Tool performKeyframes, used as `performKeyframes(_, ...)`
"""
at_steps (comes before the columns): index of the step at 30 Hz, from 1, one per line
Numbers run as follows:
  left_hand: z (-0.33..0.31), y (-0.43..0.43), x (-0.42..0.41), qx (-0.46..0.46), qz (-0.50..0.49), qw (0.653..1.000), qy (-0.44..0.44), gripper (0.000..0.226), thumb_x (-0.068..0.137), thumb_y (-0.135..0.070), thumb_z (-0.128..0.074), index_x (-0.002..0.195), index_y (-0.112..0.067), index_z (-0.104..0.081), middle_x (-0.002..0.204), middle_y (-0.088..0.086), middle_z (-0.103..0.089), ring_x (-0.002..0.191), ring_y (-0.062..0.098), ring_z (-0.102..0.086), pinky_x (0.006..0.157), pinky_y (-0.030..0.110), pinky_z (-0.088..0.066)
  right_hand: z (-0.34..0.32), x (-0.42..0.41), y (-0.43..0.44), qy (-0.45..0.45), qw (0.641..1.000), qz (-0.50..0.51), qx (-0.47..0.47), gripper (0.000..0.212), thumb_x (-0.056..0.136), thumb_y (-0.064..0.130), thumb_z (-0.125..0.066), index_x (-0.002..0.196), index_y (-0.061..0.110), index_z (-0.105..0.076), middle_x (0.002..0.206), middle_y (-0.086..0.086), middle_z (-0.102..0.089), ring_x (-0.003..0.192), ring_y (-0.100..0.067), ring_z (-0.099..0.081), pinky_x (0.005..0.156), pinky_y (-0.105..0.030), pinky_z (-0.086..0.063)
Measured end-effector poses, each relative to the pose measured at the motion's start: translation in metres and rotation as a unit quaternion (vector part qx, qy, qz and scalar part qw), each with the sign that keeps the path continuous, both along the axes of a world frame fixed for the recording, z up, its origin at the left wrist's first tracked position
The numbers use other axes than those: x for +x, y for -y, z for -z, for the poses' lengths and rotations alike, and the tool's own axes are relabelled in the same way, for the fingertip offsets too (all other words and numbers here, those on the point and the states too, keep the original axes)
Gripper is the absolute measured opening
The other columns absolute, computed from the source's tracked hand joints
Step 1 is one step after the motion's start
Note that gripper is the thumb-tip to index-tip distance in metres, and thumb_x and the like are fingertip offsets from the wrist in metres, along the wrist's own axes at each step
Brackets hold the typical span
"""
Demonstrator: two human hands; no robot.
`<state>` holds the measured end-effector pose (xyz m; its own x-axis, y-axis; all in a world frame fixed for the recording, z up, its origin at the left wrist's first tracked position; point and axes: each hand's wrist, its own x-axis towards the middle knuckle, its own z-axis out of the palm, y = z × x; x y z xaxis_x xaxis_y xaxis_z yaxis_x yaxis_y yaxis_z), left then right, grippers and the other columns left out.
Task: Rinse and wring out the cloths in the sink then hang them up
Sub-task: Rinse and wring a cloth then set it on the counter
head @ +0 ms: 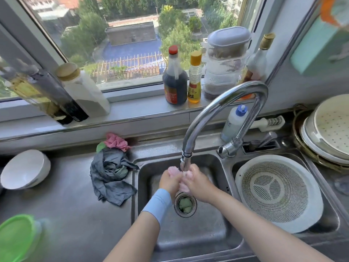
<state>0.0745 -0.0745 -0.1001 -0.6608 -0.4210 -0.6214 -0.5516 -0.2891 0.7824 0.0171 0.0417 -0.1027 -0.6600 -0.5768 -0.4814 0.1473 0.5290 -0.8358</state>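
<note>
Both my hands are together under the spout of the chrome tap (224,103), over the left basin of the steel sink (198,233). My left hand (170,181) and my right hand (198,181) are closed on a pale pink cloth (184,186), most of it hidden between the fingers. A blue wristband sits on my left wrist. On the counter left of the basin lies a crumpled grey-blue cloth (111,178). Behind it is a bunched pink cloth (116,141) with a bit of green cloth (101,146) beside it. The drain strainer (185,205) has something green in it.
A white colander (279,191) fills the right basin. Stacked white dishes (328,129) stand at the far right. A white bowl (25,168) and a green-lidded container (17,237) are on the left counter. Bottles and jars line the windowsill, with a dish-soap bottle (234,121) behind the tap.
</note>
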Motion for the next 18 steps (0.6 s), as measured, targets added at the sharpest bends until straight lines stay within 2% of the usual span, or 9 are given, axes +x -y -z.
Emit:
performKeyframes(1, -0.002, 0.0, -0.001, -0.013, -0.014, 1.0, 0.011, 0.028, 0.072, -0.024, -0.06, 0.086, -0.001, -0.057, 0.078, 0.012, -0.056, 0.074, 0.023, -0.055, 0.07, 0.037, -0.045, 0.001, -0.002, -0.007, -0.005, 0.998, -0.046, 0.034, 0.014, 0.092, 0.04, -0.058, 0.095, 0.033, -0.046, 0.113, -0.005, -0.058, 0.083, -0.021, -0.063, 0.053, -0.03, -0.055)
performKeyframes(3, -0.008, -0.001, -0.003, -0.042, -0.022, 0.998, 0.04, 0.037, 0.07, -0.044, -0.065, 0.082, -0.01, -0.059, 0.071, 0.007, -0.06, 0.067, 0.022, -0.057, 0.068, 0.033, -0.047, 0.006, -0.004, -0.013, 0.005, 0.993, -0.09, 0.081, 0.013, 0.091, 0.021, -0.05, 0.092, 0.034, -0.047, 0.117, -0.003, -0.056, 0.084, -0.018, -0.062, 0.049, -0.027, -0.054)
performKeyframes(6, -0.015, -0.008, -0.003, -0.04, -0.01, 0.998, 0.041, 0.03, 0.081, -0.043, -0.056, 0.078, -0.014, -0.063, 0.064, 0.002, -0.067, 0.054, 0.014, -0.063, 0.05, 0.023, -0.05, 0.004, 0.001, 0.001, 0.113, 0.993, 0.017, 0.022, 0.013, 0.092, 0.015, -0.046, 0.099, 0.02, -0.056, 0.106, -0.01, -0.066, 0.078, -0.027, -0.069, 0.052, -0.036, -0.057)
performKeyframes(7, -0.018, -0.012, -0.002, -0.052, 0.002, 0.998, 0.033, 0.025, 0.078, -0.038, -0.053, 0.076, -0.015, -0.062, 0.068, 0.004, -0.068, 0.058, 0.016, -0.064, 0.053, 0.027, -0.054, 0.002, 0.002, 0.009, 0.151, 0.986, 0.063, -0.008, 0.014, 0.091, 0.018, -0.047, 0.097, 0.016, -0.059, 0.099, -0.012, -0.069, 0.073, -0.029, -0.069, 0.054, -0.037, -0.056)
performKeyframes(8, -0.019, -0.016, -0.001, -0.085, 0.028, 0.996, 0.02, 0.019, 0.077, -0.034, -0.052, 0.075, -0.016, -0.059, 0.076, 0.008, -0.067, 0.068, 0.02, -0.065, 0.064, 0.036, -0.059, -0.001, 0.003, 0.015, 0.185, 0.977, 0.099, -0.031, 0.015, 0.086, 0.021, -0.05, 0.09, 0.014, -0.063, 0.091, -0.013, -0.068, 0.071, -0.028, -0.066, 0.057, -0.037, -0.055)
performKeyframes(10, -0.016, -0.021, 0.002, -0.196, 0.108, 0.975, 0.006, 0.011, 0.088, -0.03, -0.049, 0.082, -0.022, -0.053, 0.104, 0.011, -0.061, 0.098, 0.028, -0.059, 0.088, 0.052, -0.053, -0.005, 0.004, 0.025, 0.251, 0.952, 0.156, -0.076, 0.013, 0.07, 0.022, -0.056, 0.072, 0.017, -0.068, 0.08, -0.014, -0.06, 0.074, -0.026, -0.055, 0.061, -0.032, -0.046)
performKeyframes(12, -0.008, -0.017, 0.004, -0.27, 0.159, 0.949, 0.018, 0.014, 0.097, -0.025, -0.042, 0.106, -0.018, -0.05, 0.13, 0.008, -0.045, 0.118, 0.029, -0.048, 0.102, 0.051, -0.043, -0.004, 0.006, 0.03, 0.297, 0.925, 0.212, -0.104, 0.009, 0.076, 0.015, -0.058, 0.078, 0.016, -0.067, 0.075, -0.013, -0.055, 0.071, -0.024, -0.048, 0.058, -0.027, -0.037)
performKeyframes(15, -0.008, -0.014, 0.004, -0.195, 0.131, 0.971, 0.038, 0.028, 0.095, -0.03, -0.042, 0.121, -0.02, -0.038, 0.125, 0.011, -0.05, 0.109, 0.031, -0.057, 0.094, 0.047, -0.051, 0.001, 0.007, 0.03, 0.264, 0.927, 0.245, -0.105, 0.005, 0.092, 0.015, -0.057, 0.092, 0.016, -0.061, 0.064, -0.002, -0.058, 0.05, -0.018, -0.049, 0.047, -0.021, -0.035)
performKeyframes(18, -0.009, -0.013, 0.001, -0.026, 0.023, 0.996, 0.085, 0.027, 0.097, -0.036, -0.044, 0.121, -0.034, -0.032, 0.106, 0.008, -0.062, 0.096, 0.027, -0.064, 0.082, 0.042, -0.057, -0.002, 0.009, 0.027, 0.196, 0.954, 0.211, -0.079, 0.008, 0.092, 0.023, -0.057, 0.09, 0.017, -0.062, 0.073, -0.001, -0.065, 0.055, -0.014, -0.059, 0.045, -0.023, -0.046)
